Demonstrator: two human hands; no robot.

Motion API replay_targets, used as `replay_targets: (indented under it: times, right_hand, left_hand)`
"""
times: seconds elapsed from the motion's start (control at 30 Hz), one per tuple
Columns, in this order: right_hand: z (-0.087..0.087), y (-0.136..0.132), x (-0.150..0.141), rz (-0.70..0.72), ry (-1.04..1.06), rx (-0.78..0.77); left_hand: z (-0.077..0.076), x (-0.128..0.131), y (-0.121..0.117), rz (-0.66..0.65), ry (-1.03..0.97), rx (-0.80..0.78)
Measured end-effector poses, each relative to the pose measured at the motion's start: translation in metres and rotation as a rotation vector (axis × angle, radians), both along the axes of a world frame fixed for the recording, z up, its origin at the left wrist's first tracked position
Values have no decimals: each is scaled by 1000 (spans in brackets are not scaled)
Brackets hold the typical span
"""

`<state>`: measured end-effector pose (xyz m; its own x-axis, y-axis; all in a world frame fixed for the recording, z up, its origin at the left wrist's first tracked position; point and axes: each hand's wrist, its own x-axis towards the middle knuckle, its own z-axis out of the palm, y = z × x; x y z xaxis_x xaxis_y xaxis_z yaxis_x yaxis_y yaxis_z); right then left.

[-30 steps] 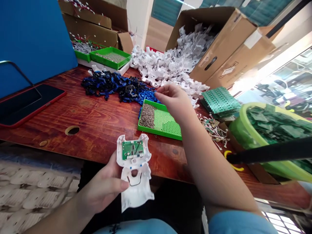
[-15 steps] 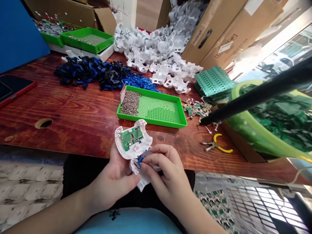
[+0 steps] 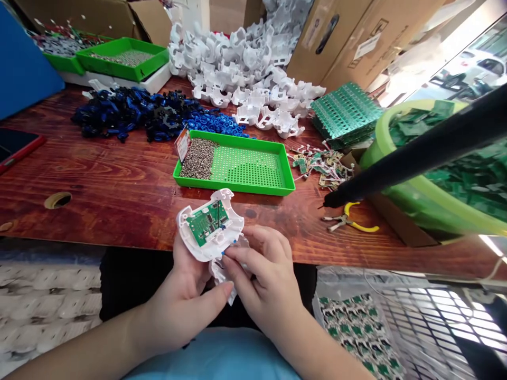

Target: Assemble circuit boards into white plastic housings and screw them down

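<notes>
My left hand (image 3: 190,279) is closed around a white plastic shell (image 3: 212,249) from below and the left, thumb stretched toward the lower piece. A green circuit board (image 3: 208,222) sits inside the shell, with a dark wire across it. A second white shell piece (image 3: 219,272) hangs below its lower edge; whether the two are joined I cannot tell. My right hand (image 3: 263,269) is closed at the joint between them, thumb and forefinger pinching a small blue plastic part (image 3: 223,254). Most of that part is hidden by the fingers.
Beyond the hands lies a green tray (image 3: 233,186) with small metal screws at its left end. Behind it are piles of blue and black parts (image 3: 134,113) and white shells (image 3: 253,79). Yellow-handled cutters (image 3: 352,219) lie right, below a black pole (image 3: 415,153) and a tub (image 3: 380,137).
The blue part, plainly visible earlier between my right fingers, is now mostly covered at the shell's lower edge. My right fingers have closed in nearer the shell. The camera view has shifted slightly.
</notes>
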<state>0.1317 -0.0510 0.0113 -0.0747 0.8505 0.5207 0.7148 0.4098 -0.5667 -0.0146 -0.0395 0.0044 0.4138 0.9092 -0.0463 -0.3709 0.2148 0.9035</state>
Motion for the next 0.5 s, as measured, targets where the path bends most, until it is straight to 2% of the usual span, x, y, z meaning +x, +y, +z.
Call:
replay_targets:
  times: [0.1, 0.17, 0.27, 0.33, 0.43, 0.47, 0.5]
  right_hand:
    - [6, -3, 9, 118, -30, -69]
    - [9, -8, 17, 151, 45, -136]
    - [5, -19, 32, 29, 173, -91]
    - [-1, -23, 44, -151, 185, 138]
    - [-8, -21, 70, -502, 182, 766]
    - [-8, -18, 83, -620, 193, 921]
    - [-5, -15, 97, -723, 192, 962]
  left_hand:
    - [3, -1, 4, 14, -3, -87]
    - [5, -1, 7, 32, 2, -167]
    - [9, 0, 13, 71, 81, -276]
    - [11, 3, 18, 65, 173, -314]
    - [13, 10, 26, 18, 272, -258]
    - [14, 13, 28, -1, 292, -218]
    - [14, 16, 30, -18, 314, -170]
